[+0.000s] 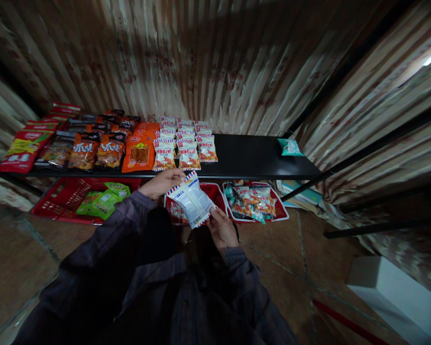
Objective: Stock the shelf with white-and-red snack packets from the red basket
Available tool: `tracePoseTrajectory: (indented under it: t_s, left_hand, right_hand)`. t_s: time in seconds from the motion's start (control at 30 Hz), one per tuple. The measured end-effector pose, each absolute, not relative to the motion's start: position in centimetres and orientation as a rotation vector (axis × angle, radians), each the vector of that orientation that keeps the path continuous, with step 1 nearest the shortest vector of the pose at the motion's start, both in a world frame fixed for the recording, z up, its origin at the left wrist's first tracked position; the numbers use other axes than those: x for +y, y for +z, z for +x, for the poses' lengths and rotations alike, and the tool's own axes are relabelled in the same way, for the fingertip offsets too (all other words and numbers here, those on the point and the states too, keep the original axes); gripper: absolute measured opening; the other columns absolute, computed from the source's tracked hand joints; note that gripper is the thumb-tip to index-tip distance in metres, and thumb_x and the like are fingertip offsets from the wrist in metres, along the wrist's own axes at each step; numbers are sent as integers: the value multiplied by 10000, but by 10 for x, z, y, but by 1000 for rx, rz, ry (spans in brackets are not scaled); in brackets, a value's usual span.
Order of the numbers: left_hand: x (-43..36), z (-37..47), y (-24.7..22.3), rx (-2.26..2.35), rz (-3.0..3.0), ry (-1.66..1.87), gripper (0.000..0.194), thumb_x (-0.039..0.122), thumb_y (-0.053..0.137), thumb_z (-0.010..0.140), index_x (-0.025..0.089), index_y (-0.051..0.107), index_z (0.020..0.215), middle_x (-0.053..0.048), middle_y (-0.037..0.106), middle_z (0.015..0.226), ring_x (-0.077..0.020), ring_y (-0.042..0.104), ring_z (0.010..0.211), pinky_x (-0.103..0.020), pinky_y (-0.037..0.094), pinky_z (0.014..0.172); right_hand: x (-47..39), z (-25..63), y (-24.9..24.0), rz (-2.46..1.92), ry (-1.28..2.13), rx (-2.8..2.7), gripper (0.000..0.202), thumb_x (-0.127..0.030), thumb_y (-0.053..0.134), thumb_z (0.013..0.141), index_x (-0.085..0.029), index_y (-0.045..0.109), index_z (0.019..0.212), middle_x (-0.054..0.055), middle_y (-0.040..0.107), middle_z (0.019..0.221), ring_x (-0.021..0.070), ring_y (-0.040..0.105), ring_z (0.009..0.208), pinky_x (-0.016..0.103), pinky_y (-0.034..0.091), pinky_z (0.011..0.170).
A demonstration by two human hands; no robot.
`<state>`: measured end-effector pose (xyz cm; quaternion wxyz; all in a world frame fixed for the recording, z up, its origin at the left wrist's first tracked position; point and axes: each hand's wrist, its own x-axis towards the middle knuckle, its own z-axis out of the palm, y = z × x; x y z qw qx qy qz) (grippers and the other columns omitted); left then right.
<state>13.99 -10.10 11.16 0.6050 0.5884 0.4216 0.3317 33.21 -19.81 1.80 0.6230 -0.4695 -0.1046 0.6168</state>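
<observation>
A white snack bag (pixel 191 200) with red and blue striped ends is held in front of the shelf, its printed back facing up. My left hand (pixel 164 183) is closed with its fingertips at the bag's upper striped edge. The lower right edge is pinched by my right hand (pixel 221 227), thumb on top. Just beyond, on the black shelf (pixel 251 155), stand rows of matching white snack bags (pixel 188 152) with red lettering and orange pictures. Below the held bag is a red basket (pixel 220 197) with similar bags inside, partly hidden by it.
Left on the shelf are orange packets (pixel 140 148), black-and-orange packets (pixel 83 152) and red packets (pixel 27 148). A teal packet (pixel 290 147) lies at the right end. Underneath, one red basket (pixel 52 203) holds green packets; another basket (pixel 282 211) holds mixed bags. A white box (pixel 398 292) sits right.
</observation>
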Motion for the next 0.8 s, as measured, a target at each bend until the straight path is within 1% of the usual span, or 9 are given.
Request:
tracePoseTrajectory:
  t_s: [0.23, 0.37, 0.47, 0.57, 0.7, 0.8]
  left_hand:
    - [-101, 138, 114, 952, 1421, 759, 125, 267, 635, 680, 157, 590, 717, 30, 551, 592, -83, 464, 506, -183, 312, 488]
    - [-101, 136, 118, 955, 1457, 764, 133, 272, 643, 681, 150, 597, 707, 24, 557, 597, -88, 469, 524, -187, 318, 499]
    - [-100, 138, 122, 958, 1471, 760, 150, 283, 650, 684, 143, 603, 705, 31, 545, 585, -80, 458, 521, -185, 315, 500]
    - [-98, 140, 123, 951, 1450, 764, 207, 336, 661, 687, 138, 602, 694, 39, 538, 578, -71, 452, 518, -180, 320, 497]
    - [-96, 136, 118, 964, 1327, 776, 307, 437, 668, 688, 143, 581, 682, 40, 523, 546, -58, 443, 455, -183, 312, 452]
    - [-97, 131, 112, 974, 1217, 808, 338, 449, 708, 651, 143, 576, 711, 12, 567, 602, -68, 505, 482, -181, 323, 439]
  right_hand:
    - [-200, 333, 21, -1085, 1380, -229, 249, -212, 830, 516, -194, 633, 668, -50, 672, 666, 72, 582, 569, 177, 462, 525]
    - [-203, 330, 24, -1055, 1383, -219, 261, -206, 841, 504, -191, 624, 647, -69, 648, 615, 52, 562, 536, 153, 461, 513]
    - [-204, 326, 25, -1052, 1378, -176, 246, -182, 830, 520, -194, 619, 645, -66, 660, 632, 55, 576, 533, 143, 473, 495]
    - [-205, 322, 25, -1046, 1393, -121, 221, -167, 809, 554, -197, 620, 664, -54, 685, 676, 64, 605, 555, 140, 491, 494]
    - [-204, 318, 24, -1019, 1373, -32, 215, -148, 800, 573, -195, 608, 660, -74, 681, 654, 50, 615, 557, 120, 507, 513]
    - [-203, 317, 25, -1004, 1340, 4, 207, -144, 792, 591, -196, 603, 659, -85, 679, 646, 44, 624, 570, 120, 527, 547]
